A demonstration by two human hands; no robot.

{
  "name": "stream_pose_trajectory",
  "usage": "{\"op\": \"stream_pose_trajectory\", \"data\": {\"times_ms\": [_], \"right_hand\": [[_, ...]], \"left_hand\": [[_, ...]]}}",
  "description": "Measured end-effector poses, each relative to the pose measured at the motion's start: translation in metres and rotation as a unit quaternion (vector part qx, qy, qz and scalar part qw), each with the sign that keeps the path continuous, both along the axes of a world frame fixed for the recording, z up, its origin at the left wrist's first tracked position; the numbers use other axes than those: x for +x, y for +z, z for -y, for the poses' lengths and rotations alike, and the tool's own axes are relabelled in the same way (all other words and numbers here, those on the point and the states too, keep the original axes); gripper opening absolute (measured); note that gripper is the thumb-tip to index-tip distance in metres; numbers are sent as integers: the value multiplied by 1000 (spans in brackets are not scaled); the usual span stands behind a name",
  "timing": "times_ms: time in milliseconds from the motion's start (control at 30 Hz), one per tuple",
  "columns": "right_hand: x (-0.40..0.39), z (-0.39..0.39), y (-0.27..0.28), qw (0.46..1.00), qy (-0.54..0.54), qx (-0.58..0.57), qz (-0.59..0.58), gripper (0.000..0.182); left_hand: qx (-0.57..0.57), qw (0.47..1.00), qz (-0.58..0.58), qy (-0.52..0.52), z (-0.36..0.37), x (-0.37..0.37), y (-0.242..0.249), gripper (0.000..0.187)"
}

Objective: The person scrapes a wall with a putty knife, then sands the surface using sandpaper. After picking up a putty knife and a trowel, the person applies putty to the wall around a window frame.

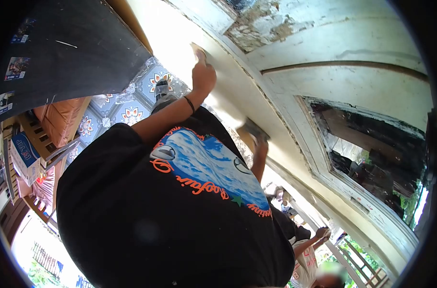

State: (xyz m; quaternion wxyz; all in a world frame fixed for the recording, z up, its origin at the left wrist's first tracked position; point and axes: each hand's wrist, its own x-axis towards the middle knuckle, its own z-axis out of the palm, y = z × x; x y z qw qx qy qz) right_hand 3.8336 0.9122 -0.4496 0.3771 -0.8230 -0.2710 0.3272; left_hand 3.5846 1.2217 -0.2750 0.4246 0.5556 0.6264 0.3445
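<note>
My left hand [204,78], with a dark band at the wrist, reaches forward to the pale wall [228,79]. Its fingers are closed on a small flat tan scraper [198,49], whose edge lies at the wall surface. Farther right and lower in the head view, my right hand [260,143] grips a flat trowel [251,132] with a dark grey back and a tan side, held close to the same wall. Bright glare hides part of the wall beside the left hand. My black printed shirt [180,230] fills the middle of the view.
A peeling window frame [319,158] runs along the right. At upper left stands a large dark panel [84,43]. Patterned tiles [132,115] cover the floor. A blue-and-white box [25,152] sits near a cushioned seat [60,117]. Another person [307,259] is at lower right.
</note>
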Motion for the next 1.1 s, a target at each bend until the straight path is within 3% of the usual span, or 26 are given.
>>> {"op": "stream_pose_trajectory", "data": {"times_ms": [33,67,133,167,200,300,367,400,467,500,533,567,600,633,667,700,767,800,833,867,933,967,1000,1033,1100], "right_hand": [[22,30,9,959,90,-181,200,32],[44,57,13,910,120,-286,275,31],[76,94,24,877,94,-371,292,30],[87,103,30,861,82,-406,295,30],[94,106,36,854,73,-421,296,30],[94,89,45,840,101,-434,310,30],[73,60,42,845,160,-382,339,31],[54,41,42,826,199,-310,427,29],[26,-6,37,850,279,-233,381,32],[6,-31,26,872,258,-140,392,28],[-15,-64,27,795,364,-205,439,25],[-32,-91,20,819,367,-160,410,25],[-67,-133,42,848,369,-40,379,25],[-85,-169,31,844,390,51,365,26],[-116,-206,50,798,428,85,415,30],[-145,-244,65,813,428,131,372,29],[-204,-313,109,831,431,213,280,25],[-227,-339,128,814,429,230,316,25],[-244,-363,138,796,426,247,352,25],[-253,-390,137,766,415,345,348,28],[-269,-407,159,829,385,314,254,31],[-271,-412,169,847,394,272,232,26],[-269,-413,173,861,402,229,208,31],[-265,-404,172,852,411,241,217,26],[-250,-382,161,827,414,250,287,41]], "left_hand": [[-33,999,14,-22,9,10,-18,46],[-64,997,28,-42,17,19,-46,43],[-92,985,-6,-146,24,31,-93,33],[-217,964,136,-72,25,38,-98,30],[-331,903,273,4,22,41,-91,27],[-362,868,338,38,14,37,-91,25],[-388,826,407,43,2,28,-99,24],[-388,816,427,40,-10,18,-98,22],[-370,815,444,43,-39,-8,-93,20],[-349,823,444,59,-58,-22,-91,19],[-323,837,434,77,-77,-38,-85,18],[-286,850,422,128,-102,-53,-81,17],[-248,862,405,177,-127,-68,-77,16],[-121,933,315,126,-174,-87,-116,17],[-36,963,246,100,-198,-103,-122,18],[51,980,170,86,-223,-119,-126,20],[82,965,201,149,-243,-142,-27,23],[68,939,274,197,-238,-148,17,24],[69,940,273,195,-227,-152,52,24],[57,956,233,169,-213,-155,82,29],[44,970,193,138,-206,-150,88,34],[110,965,193,141,-205,-142,73,37],[141,958,209,135,-200,-134,65,42],[171,950,226,127,-195,-127,56,46],[93,959,236,129,-168,-108,56,47]]}}
